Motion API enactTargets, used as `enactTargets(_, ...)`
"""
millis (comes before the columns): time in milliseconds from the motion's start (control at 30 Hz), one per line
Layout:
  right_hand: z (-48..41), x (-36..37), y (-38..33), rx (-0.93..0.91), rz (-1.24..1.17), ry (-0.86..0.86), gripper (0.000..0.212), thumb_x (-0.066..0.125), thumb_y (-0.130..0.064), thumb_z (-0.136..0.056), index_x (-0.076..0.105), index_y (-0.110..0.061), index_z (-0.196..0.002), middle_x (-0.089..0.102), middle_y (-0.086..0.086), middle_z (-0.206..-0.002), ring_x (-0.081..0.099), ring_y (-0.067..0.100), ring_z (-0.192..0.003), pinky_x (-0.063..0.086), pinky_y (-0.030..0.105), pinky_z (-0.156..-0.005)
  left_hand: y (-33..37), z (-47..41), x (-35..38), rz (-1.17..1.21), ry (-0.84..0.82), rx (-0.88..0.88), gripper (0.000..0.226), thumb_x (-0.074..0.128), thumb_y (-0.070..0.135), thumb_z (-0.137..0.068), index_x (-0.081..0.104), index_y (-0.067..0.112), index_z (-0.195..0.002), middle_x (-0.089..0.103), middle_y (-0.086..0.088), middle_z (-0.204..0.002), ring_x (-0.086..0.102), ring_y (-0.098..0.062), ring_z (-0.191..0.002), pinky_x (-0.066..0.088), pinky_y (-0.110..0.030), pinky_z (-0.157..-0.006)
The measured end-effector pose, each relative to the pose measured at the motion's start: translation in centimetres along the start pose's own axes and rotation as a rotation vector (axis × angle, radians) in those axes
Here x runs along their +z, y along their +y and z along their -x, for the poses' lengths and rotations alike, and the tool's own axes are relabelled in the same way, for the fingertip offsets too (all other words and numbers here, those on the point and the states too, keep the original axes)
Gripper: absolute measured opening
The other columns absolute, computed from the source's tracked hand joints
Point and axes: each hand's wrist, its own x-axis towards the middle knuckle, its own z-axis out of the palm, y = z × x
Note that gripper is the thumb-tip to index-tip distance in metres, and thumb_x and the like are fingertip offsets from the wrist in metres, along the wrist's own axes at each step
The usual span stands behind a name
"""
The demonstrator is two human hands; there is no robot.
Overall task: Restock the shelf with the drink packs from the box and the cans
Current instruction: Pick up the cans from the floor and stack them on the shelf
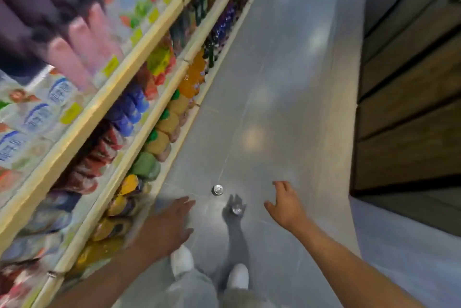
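Note:
Two cans stand upright on the grey floor, seen from above by their silver tops: one can (218, 190) farther off, the second can (237, 209) nearer, in a hand's shadow. My left hand (172, 220) reaches down with fingers straight, left of the cans and close to the shelf's bottom edge, holding nothing. To the right of the cans my right hand (284, 204) is spread open above the floor, also empty. The shelf (139, 50) on the left is full of drink bottles and packs. No box shows.
Wooden shelf rails run diagonally along the left, with orange and yellow bottles (169, 120) on the lowest level. Dark wooden panelling (411, 108) lines the right side of the aisle. My white shoes (238, 276) stand just below the cans.

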Motion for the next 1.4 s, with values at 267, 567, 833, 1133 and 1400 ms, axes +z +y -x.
enactTargets(267, -13.0, 20.3, 8.4, 0.124, 0.051, -0.283, 0.070, 0.064, -0.037, -0.086, 0.035, -0.024, -0.148, 0.044, 0.008, -0.145, 0.053, 0.032, -0.125, 0.046, 0.043, -0.103, -4.3, -21.1, 15.3, -0.036, -0.193, -0.076, 0.058, 0.057, 0.035, -0.089, 0.021, 0.043, -0.135, 0.045, 0.005, -0.140, 0.062, -0.025, -0.111, 0.052, -0.037, -0.087)
enactTargets(567, -26.2, 42.5, 15.5, 0.102, 0.064, -0.336, 0.100, 0.074, -0.039, -0.079, 0.010, -0.028, -0.155, 0.029, 0.003, -0.154, 0.059, 0.031, -0.114, 0.050, 0.039, -0.094, -10.3, -42.7, 34.9, -0.115, -0.044, -0.192, 0.085, 0.066, 0.045, -0.082, 0.016, 0.032, -0.150, 0.015, 0.003, -0.159, 0.067, -0.031, -0.100, 0.052, -0.038, -0.077)
enactTargets(833, -28.9, 48.8, 16.1, 0.143, 0.026, -0.212, 0.085, 0.069, -0.046, -0.082, 0.018, -0.033, -0.150, 0.034, -0.011, -0.150, 0.066, 0.025, -0.105, 0.050, 0.033, -0.075, -12.3, -50.4, 40.1, -0.110, -0.062, -0.146, 0.077, 0.071, 0.042, -0.080, 0.029, 0.030, -0.144, 0.041, 0.004, -0.143, 0.064, -0.032, -0.106, 0.051, -0.039, -0.080)
enactTargets(1133, -26.5, 44.1, 14.0, 0.203, -0.040, -0.124, 0.071, 0.065, -0.052, -0.085, 0.033, -0.036, -0.146, 0.059, -0.012, -0.134, 0.068, 0.019, -0.102, 0.054, 0.031, -0.079, -12.2, -46.1, 36.2, -0.012, 0.013, -0.116, 0.059, 0.068, 0.050, -0.073, 0.041, 0.037, -0.124, 0.059, 0.012, -0.122, 0.066, -0.024, -0.098, 0.050, -0.032, -0.072)
enactTargets(1400, -18.7, 29.0, 6.4, 0.194, -0.025, -0.169, 0.062, 0.059, -0.047, -0.083, 0.032, -0.040, -0.139, 0.056, -0.018, -0.134, 0.067, 0.017, -0.104, 0.051, 0.032, -0.080, -8.7, -34.4, 22.4, 0.026, 0.035, -0.175, 0.067, 0.064, 0.057, -0.072, 0.036, 0.042, -0.131, 0.055, 0.018, -0.129, 0.066, -0.019, -0.102, 0.052, -0.032, -0.080)
